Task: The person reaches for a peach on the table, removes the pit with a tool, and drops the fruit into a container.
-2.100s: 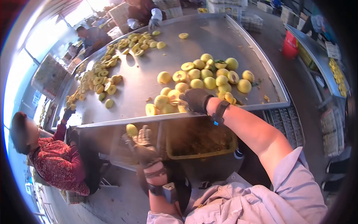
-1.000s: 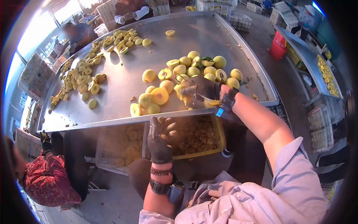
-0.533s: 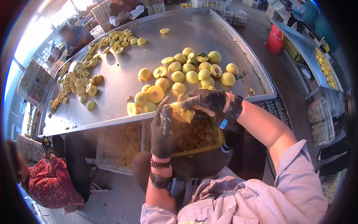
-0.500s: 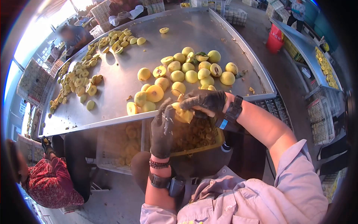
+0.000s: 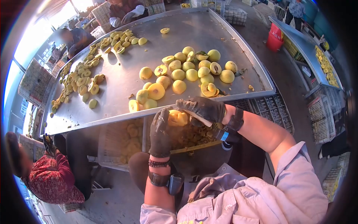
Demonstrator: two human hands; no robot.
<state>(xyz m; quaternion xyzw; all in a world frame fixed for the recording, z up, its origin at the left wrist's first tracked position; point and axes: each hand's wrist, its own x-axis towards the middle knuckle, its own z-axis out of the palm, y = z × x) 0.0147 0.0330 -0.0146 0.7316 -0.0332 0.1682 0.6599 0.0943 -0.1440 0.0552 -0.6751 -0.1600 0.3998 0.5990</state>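
My left hand (image 5: 160, 132), in a dark dirty glove, is closed around one side of a yellow peach (image 5: 177, 118), just below the table's front edge. Against the other side is my right hand (image 5: 207, 110), gloved too, its fingers wrapped round a tool with a pale flat handle (image 5: 200, 118). The tool's working end is hidden. Whole and halved peaches (image 5: 191, 74) are piled on the metal table (image 5: 123, 89) just beyond my hands. Beneath them stands a yellow crate (image 5: 195, 147) with small brownish pieces in it.
Many halved peaches (image 5: 84, 78) lie along the table's left side. A crate of fruit (image 5: 121, 149) stands left of my knees. One co-worker in red (image 5: 56, 179) sits at left; others are across the table. Black crates (image 5: 270, 110) and a red bin (image 5: 275, 37) are to the right.
Both hands have moved slightly down from the table edge, and the peach has turned between them. A cut peach behind my right hand has come into view.
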